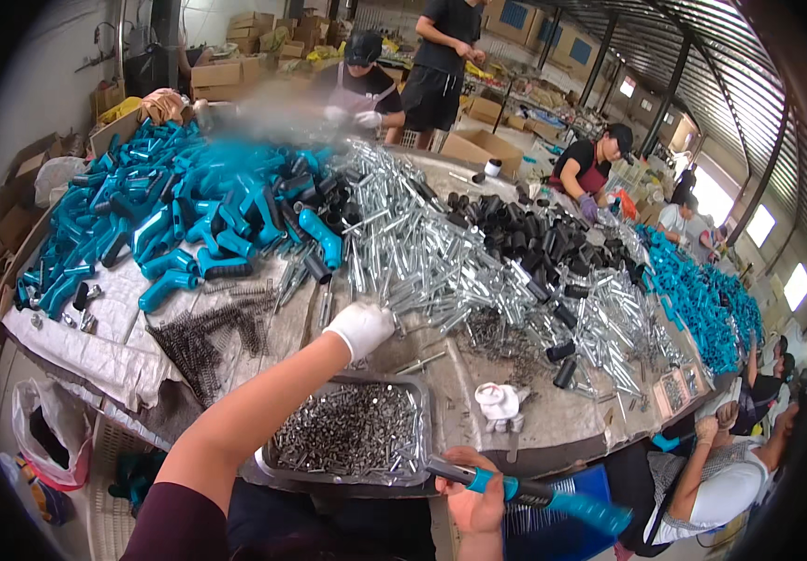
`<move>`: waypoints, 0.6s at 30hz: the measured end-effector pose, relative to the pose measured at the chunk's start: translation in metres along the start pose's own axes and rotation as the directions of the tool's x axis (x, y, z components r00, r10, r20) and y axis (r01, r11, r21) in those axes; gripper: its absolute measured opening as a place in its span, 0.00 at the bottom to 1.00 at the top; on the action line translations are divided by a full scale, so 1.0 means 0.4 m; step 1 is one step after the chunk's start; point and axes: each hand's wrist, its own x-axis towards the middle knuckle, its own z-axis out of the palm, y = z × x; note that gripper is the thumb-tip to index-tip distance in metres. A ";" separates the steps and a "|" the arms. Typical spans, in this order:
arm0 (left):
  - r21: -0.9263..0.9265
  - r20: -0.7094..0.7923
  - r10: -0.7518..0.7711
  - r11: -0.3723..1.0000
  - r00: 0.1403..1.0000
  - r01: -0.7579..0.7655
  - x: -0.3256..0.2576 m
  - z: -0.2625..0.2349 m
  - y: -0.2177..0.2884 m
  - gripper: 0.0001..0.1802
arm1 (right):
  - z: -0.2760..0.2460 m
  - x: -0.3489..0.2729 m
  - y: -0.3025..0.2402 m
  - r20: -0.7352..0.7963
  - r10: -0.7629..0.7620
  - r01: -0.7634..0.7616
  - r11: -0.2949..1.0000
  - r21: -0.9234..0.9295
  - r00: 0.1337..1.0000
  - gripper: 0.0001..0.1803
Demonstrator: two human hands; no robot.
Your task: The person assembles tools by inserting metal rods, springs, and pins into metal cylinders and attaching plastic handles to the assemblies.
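My left hand (363, 330), in a white glove, reaches to the near edge of a heap of shiny metal rods (441, 276). Its fingers are closed at the rods, and what lies between them is hidden. Low at the front, my bare right hand (476, 505) grips a teal and black tool handle (515, 490), which points to the right and blurs at its far end. Between the two hands sits a clear plastic tray (425, 425) of small metal pins (347, 428).
Teal angled handles (226, 210) are piled at the left, black sleeves (543, 234) at the right. Dark springs (212, 341) lie near the left front. A crumpled white glove (499, 404) rests right of the tray. Other people work around the table; a blue crate (562, 524) stands below its edge.
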 end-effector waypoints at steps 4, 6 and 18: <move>0.114 -0.016 0.093 0.989 0.996 -0.091 0.028 0.025 0.014 0.05 | 0.029 -0.002 0.023 -0.104 -0.027 0.022 0.999 -0.050 0.994 0.45; 0.139 -0.037 0.118 0.984 0.992 -0.112 0.026 0.020 0.003 0.06 | 0.052 0.006 0.020 -0.101 -0.020 0.012 0.997 -0.080 0.995 0.45; -0.983 -0.035 -0.264 0.183 0.964 0.014 -0.423 -0.300 0.275 0.14 | 0.013 -0.046 0.060 -0.199 -0.013 0.010 1.000 -0.011 0.980 0.20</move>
